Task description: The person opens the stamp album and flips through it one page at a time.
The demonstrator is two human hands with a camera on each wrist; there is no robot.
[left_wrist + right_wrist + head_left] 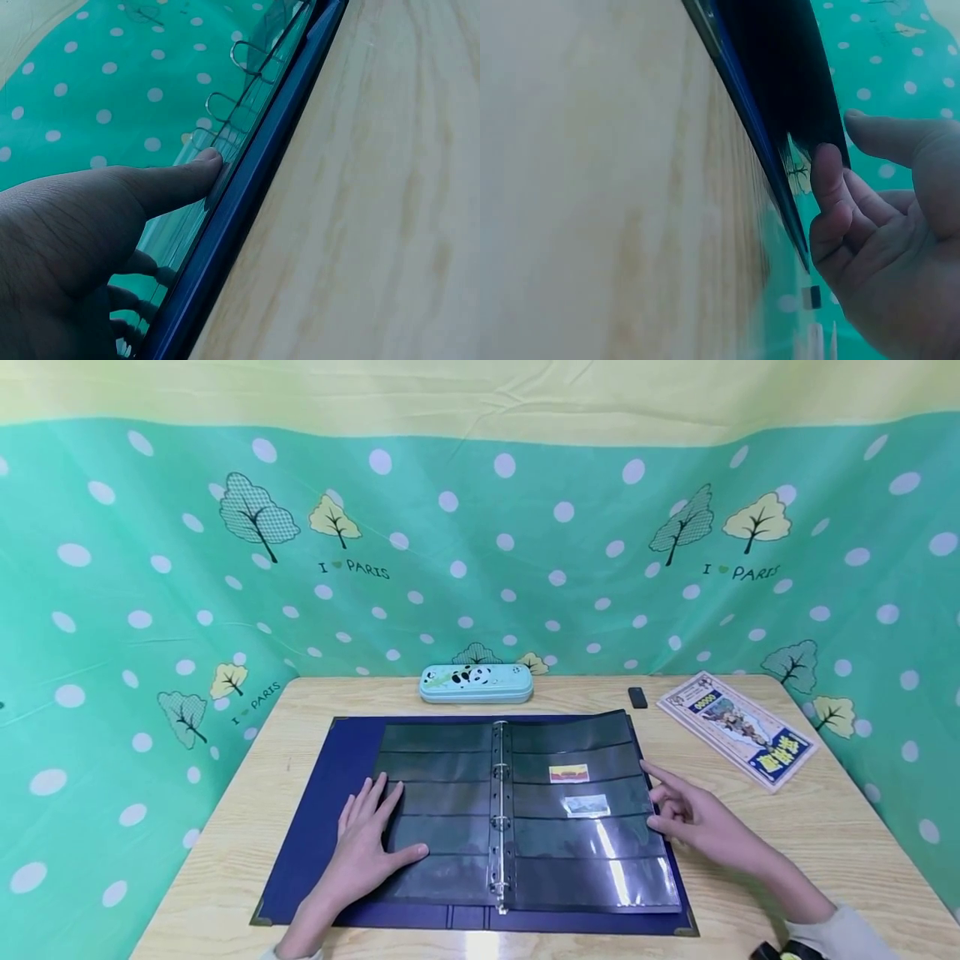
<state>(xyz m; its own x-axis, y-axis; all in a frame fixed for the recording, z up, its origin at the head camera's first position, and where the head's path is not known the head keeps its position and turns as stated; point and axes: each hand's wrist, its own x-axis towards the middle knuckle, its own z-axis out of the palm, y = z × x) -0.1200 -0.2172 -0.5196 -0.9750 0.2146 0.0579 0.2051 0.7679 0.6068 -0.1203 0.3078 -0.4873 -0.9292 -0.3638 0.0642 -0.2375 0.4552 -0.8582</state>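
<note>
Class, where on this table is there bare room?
Bare wood lies left of the blue binder, towards the curtain; beyond the binder, left of the pencil case; and at right, between the printed item and right hand. Crowded: far right, around printed item and black object, and the binder, under the left hand.

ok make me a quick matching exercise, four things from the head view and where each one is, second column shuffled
Things
1. pale blue panda-printed case
2. small black rectangular object
3. small red-and-yellow rectangular slip
4. flat pink-bordered illustrated packet

Places
A. farthest right of the four, lying slantwise on the pale wooden table
B. on the right-hand black pocket page
C. between the case and the packet
D. just beyond the far edge of the open dark blue binder, near its middle

Pairs: 1-D, 2-C, 3-B, 4-A
</note>
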